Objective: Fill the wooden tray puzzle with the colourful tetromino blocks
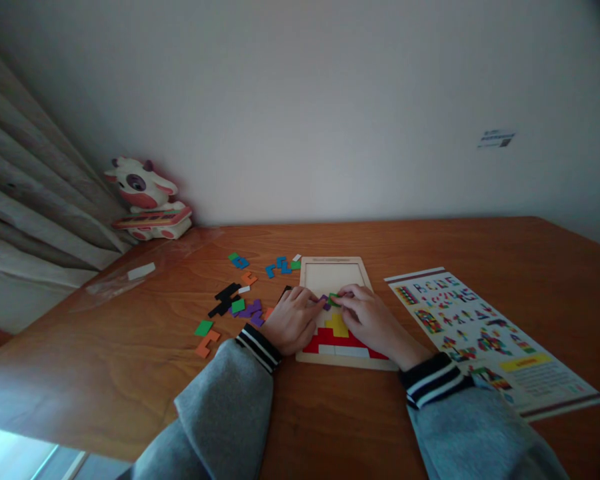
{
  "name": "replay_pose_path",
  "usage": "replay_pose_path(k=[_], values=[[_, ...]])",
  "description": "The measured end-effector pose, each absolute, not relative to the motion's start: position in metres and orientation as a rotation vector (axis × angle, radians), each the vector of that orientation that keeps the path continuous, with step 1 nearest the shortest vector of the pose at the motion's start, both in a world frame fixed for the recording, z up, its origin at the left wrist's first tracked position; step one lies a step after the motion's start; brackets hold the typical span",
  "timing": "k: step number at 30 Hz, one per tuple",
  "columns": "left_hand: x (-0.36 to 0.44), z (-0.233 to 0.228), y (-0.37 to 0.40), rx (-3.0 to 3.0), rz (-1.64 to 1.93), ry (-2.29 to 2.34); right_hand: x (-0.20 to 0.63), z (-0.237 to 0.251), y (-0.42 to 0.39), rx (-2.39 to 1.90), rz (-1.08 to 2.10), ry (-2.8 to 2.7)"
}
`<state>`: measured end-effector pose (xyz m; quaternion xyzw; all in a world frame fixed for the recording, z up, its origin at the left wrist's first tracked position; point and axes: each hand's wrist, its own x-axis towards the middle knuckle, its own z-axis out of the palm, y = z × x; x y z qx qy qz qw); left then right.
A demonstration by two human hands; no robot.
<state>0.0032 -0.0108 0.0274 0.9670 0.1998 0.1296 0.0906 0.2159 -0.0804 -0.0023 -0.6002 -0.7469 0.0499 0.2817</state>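
The right hand (373, 317) is pinching a flat green piece (334, 300); the left hand (294, 317), grip unclear, is touching a flat purple piece (325, 303); a pale rectangular wooden tray (330, 261) is stretching lengthwise away beneath.

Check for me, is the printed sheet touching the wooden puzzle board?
Apart. The head view shows a strip of bare table between the right edge of the puzzle board and the near corner of the printed sheet.
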Motion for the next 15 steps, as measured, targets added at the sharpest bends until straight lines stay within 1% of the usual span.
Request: replay_pose_path(k=[7,15], values=[[0.0018,0.025,-0.0115,2.816,0.48,0.403,0.2166,-0.0025,-0.0802,-1.58,0.135,-2.032],[0.0003,0.0216,-0.012,2.842,0.536,0.35,0.2192,-0.005,-0.0801,-1.497,0.145,-2.018]])
